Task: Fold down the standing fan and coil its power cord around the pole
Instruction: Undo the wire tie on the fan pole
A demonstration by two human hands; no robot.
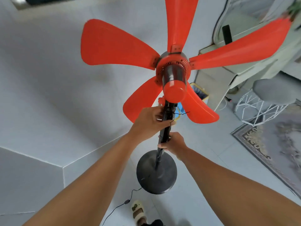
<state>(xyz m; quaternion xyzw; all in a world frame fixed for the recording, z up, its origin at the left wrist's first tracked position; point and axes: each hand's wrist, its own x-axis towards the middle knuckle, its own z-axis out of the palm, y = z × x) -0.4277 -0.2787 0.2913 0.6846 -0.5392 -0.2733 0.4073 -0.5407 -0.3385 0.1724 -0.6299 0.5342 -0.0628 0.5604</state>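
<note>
White tile floor (48, 95), patterned rug (268, 149) off right. Left hand (149, 121) is wrapped round the fan's black pole (164, 136) up high, right hand (175, 144) clamped on it just below.

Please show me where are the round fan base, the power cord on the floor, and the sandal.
fan base (166, 181): head view, on its dark top surface.
power cord (119, 205): head view, on the thin wire lying on the floor.
sandal (138, 212): head view, on its straps.
</note>
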